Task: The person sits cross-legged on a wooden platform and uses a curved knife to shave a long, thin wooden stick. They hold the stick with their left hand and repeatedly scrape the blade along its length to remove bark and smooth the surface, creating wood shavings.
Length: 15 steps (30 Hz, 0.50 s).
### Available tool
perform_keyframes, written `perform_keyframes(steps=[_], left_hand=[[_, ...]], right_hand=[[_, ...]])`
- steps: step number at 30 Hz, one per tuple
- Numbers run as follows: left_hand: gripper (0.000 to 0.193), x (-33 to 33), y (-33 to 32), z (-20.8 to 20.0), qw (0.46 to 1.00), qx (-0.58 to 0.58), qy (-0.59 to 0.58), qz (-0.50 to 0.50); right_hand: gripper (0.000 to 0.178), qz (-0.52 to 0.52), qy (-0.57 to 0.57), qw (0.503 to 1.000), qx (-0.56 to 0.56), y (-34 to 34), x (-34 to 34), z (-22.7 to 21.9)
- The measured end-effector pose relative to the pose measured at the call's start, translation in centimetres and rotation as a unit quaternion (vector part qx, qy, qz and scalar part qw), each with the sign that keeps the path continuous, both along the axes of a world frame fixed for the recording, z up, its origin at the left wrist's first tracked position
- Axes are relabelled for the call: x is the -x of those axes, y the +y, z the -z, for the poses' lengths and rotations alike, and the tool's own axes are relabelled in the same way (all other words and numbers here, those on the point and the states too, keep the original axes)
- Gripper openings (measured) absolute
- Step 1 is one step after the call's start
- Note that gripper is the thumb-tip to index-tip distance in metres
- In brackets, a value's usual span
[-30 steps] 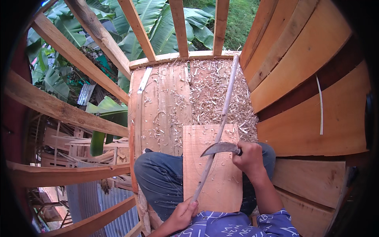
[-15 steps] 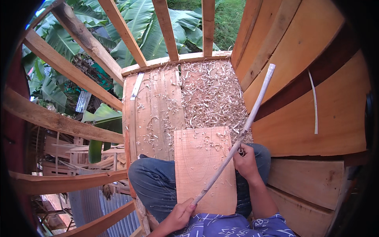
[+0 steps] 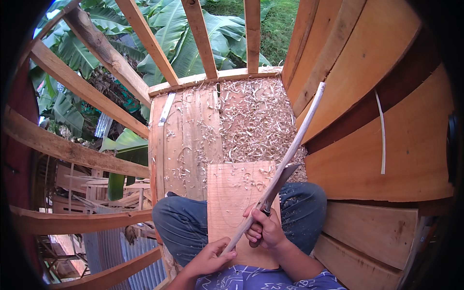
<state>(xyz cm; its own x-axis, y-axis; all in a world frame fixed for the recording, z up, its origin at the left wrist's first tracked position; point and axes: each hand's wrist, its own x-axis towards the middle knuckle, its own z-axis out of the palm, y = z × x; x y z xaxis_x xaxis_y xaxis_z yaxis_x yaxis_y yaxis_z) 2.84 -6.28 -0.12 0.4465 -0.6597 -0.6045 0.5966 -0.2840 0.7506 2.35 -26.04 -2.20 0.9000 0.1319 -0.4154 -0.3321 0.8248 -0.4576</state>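
Note:
A long pale peeled stick [image 3: 302,126] runs slantwise across my lap, its far tip up to the right. My left hand [image 3: 211,257] is closed around its near end, thumb along the wood. In my right hand [image 3: 267,230] is the handle of a knife with a broad dark blade [image 3: 282,182]. The blade lies along the stick's right side, apparently against it, and fingers of this hand are at the stick too. Beneath both, a flat wooden board [image 3: 232,186] rests on my legs, with a few curled shavings on it.
Thin wood shavings [image 3: 258,123] cover the plank floor ahead, thickest on its right half. Wooden rails [image 3: 72,145] fence the left and far sides, with banana leaves beyond. A plank wall [image 3: 382,159] rises on the right, a thin pale strip [image 3: 381,130] against it.
My right hand has come down and left along the stick, nearer my left hand, and the knife blade now shows. The stick has shifted slightly left with my left hand.

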Motion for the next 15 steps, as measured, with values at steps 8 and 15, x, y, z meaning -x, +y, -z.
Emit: perform_keyframes(steps=[8, 15], left_hand=[[0.034, -0.3, 0.2, 0.7, 0.936, 0.205, 0.281, -0.052], [0.034, -0.3, 1.0, -0.4, 0.972, 0.161, 0.167, -0.021]], right_hand=[[0.027, -0.028, -0.063, 0.917, 0.393, -2.7, 0.5, 0.3], [0.023, 0.02, -0.111, 0.583, 0.805, -5.0, -0.3, -1.9]])
